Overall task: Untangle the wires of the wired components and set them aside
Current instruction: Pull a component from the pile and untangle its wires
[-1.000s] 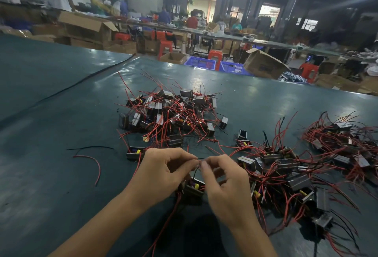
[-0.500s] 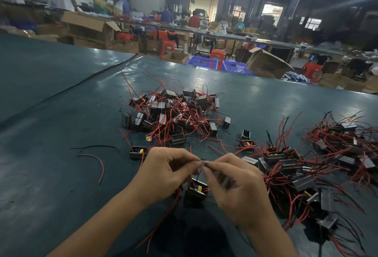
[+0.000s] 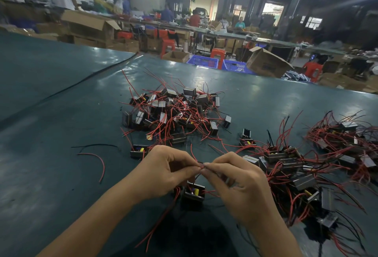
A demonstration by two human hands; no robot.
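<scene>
Fingertips (image 3: pixel 192 172) of the left hand (image 3: pixel 163 173) and right hand (image 3: pixel 243 191) are meeting, both pinching one thin red wire (image 3: pixel 192 153), with the other fingers curling loosely. Just beneath them, a black wired component (image 3: pixel 193 194) is sitting on the green table (image 3: pixel 61 113). A tangled pile (image 3: pixel 173 111) is lying beyond the hands, and a second pile (image 3: pixel 296 166) is spreading to the right.

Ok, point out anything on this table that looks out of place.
Two stray wires lie on the green table, left of the middle pile: a black wire and, nearer, a curved red wire. Neither appears joined to any component, unlike the rest. Otherwise nothing stands out.
</scene>
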